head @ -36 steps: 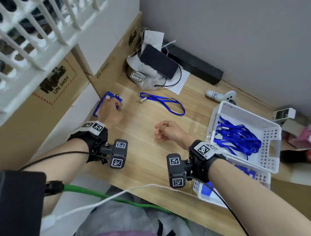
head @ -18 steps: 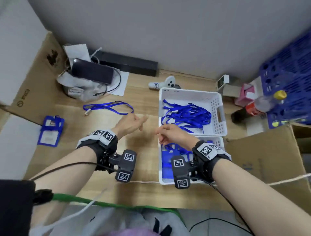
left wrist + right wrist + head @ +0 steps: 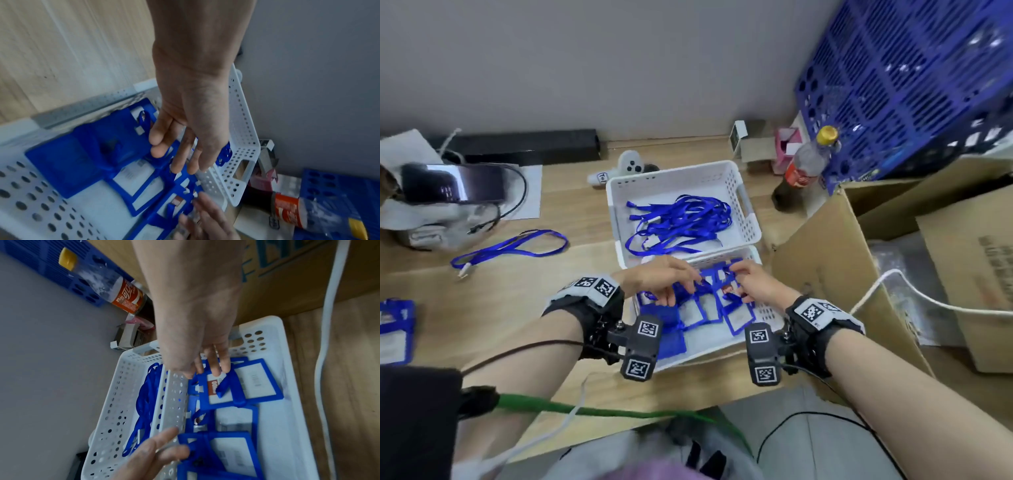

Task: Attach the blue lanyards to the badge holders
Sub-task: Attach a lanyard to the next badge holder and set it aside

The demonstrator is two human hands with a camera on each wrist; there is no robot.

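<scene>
Two white baskets stand side by side on the wooden table. The far basket point(image 3: 743, 192) holds a tangle of blue lanyards point(image 3: 681, 219). The near basket point(image 3: 767, 313) holds several blue badge holders point(image 3: 702, 308). Both hands reach into the near basket. My left hand point(image 3: 671, 298) has straight fingers, and its fingertips point(image 3: 180, 162) touch the holders. My right hand point(image 3: 736, 291) pinches the top of a badge holder with a red label point(image 3: 213, 386). One loose lanyard point(image 3: 510, 246) lies on the table to the left.
A blue badge holder point(image 3: 393, 329) lies at the table's left edge. A phone point(image 3: 452, 183) on a bag sits back left, a white controller point(image 3: 626, 168) behind the baskets, a cola bottle point(image 3: 808, 164) back right. Cardboard boxes point(image 3: 835, 274) crowd the right, with a blue crate point(image 3: 911, 85) behind.
My view has swung right. The left hand left the badge holder at the table's left edge, and both hands moved into the near basket onto the holders.
</scene>
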